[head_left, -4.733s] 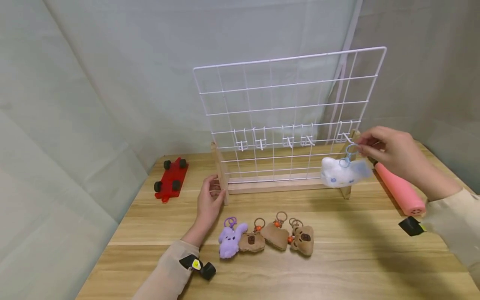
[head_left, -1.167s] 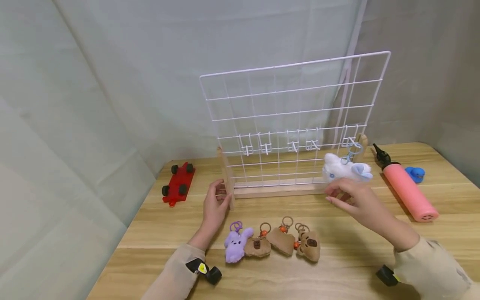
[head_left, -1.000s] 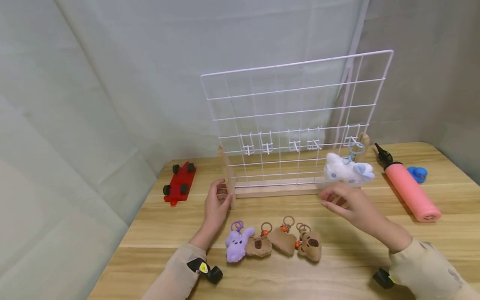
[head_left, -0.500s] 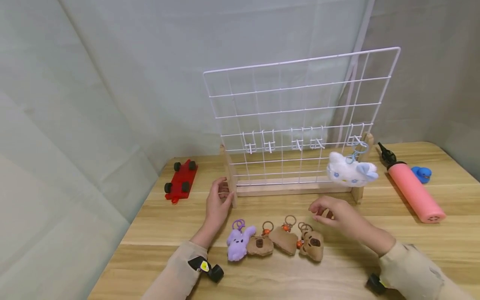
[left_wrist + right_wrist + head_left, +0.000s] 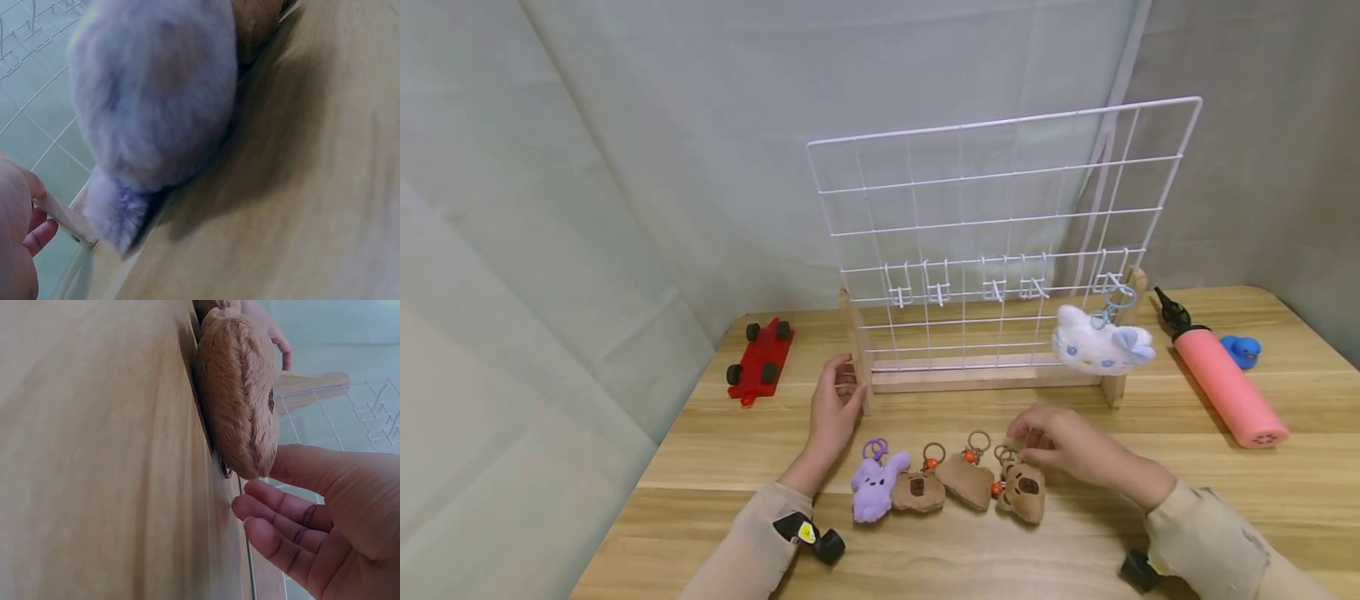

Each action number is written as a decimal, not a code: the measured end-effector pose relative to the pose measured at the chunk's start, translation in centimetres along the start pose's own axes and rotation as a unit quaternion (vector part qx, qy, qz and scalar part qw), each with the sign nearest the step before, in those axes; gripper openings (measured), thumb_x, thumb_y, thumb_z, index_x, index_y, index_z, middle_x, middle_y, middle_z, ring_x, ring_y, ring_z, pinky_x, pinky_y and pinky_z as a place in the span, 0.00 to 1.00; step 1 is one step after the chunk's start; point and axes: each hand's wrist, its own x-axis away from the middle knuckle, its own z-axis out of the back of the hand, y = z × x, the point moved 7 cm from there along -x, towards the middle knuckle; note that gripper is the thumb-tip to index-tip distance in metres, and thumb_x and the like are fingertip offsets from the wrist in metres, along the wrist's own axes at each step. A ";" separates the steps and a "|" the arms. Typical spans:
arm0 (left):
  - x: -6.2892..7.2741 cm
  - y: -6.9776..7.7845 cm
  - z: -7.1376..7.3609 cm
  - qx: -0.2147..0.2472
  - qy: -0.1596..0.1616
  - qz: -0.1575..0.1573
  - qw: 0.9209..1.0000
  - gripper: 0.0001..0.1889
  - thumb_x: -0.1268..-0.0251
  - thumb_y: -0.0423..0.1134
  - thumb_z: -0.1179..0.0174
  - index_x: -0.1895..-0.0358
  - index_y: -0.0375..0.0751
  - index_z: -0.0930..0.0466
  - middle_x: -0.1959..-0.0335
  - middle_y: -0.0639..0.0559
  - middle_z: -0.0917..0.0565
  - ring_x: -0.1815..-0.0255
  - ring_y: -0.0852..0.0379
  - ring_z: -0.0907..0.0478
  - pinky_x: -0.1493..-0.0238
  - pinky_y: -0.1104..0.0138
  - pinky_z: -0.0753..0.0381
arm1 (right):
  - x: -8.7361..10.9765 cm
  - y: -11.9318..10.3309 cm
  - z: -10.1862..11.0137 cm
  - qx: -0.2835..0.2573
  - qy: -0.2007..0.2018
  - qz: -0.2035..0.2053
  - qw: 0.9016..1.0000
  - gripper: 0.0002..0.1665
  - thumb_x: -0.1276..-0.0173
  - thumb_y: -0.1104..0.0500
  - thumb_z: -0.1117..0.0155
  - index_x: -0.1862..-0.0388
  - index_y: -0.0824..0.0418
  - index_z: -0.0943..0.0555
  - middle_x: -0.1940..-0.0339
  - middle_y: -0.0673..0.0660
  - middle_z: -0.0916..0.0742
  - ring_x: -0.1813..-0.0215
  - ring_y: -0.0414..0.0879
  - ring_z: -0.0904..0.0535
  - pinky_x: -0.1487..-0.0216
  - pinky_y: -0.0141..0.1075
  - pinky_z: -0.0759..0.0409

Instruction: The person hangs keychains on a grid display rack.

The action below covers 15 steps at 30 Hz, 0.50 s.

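Observation:
My left hand (image 5: 835, 404) grips the wooden side post (image 5: 859, 358) of a white wire grid rack (image 5: 985, 196). My right hand (image 5: 1067, 442) reaches over the rightmost brown bear plush keychain (image 5: 1024, 492), fingers loosely bent and holding nothing. In the right wrist view its fingertips (image 5: 256, 487) are right by the end of the bear plush (image 5: 237, 394). Left of that bear lie two more brown plush keychains, one face-down (image 5: 967, 481) and one with its face up (image 5: 917, 490), then a purple plush keychain (image 5: 874, 492). A white cat plush keychain (image 5: 1093, 342) hangs from the rack's rightmost hook.
Several white hooks (image 5: 995, 289) sit along the grid. At the right lie a pink pump (image 5: 1228, 387) with a black nozzle and a blue rubber duck (image 5: 1243, 350). A red toy car chassis (image 5: 763, 358) with black wheels lies at the left. Cloth hangs behind the table.
The white cat plush, earlier held by its ring, now hangs on the right hook. My right hand has let go and moved down and left to the bear keychain. My left hand stays on the post.

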 end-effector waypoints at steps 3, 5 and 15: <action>0.0 0.0 0.0 0.002 0.001 0.000 1.000 0.25 0.44 0.20 0.40 0.41 0.30 0.32 0.53 0.33 0.21 0.55 0.42 0.20 0.59 0.74 0.18 | -0.1 0.1 -0.2 0.004 -0.008 0.002 1.000 0.11 0.42 0.64 0.32 0.60 0.61 0.18 0.67 0.49 0.15 0.67 0.31 0.23 0.65 0.28 0.19; 0.0 0.0 0.0 0.003 0.002 -0.002 1.000 0.25 0.44 0.20 0.40 0.41 0.30 0.32 0.53 0.33 0.21 0.55 0.42 0.20 0.59 0.74 0.18 | -0.1 0.1 -0.3 0.011 -0.008 0.005 1.000 0.11 0.43 0.64 0.31 0.60 0.60 0.18 0.68 0.48 0.15 0.67 0.31 0.24 0.65 0.28 0.20; -0.1 -0.1 0.0 0.002 -0.001 -0.002 1.000 0.25 0.43 0.20 0.40 0.41 0.30 0.33 0.53 0.33 0.21 0.55 0.42 0.20 0.59 0.73 0.18 | -0.3 -0.1 -0.6 0.033 -0.023 0.019 0.999 0.14 0.48 0.65 0.29 0.61 0.59 0.17 0.65 0.49 0.16 0.66 0.33 0.25 0.65 0.27 0.21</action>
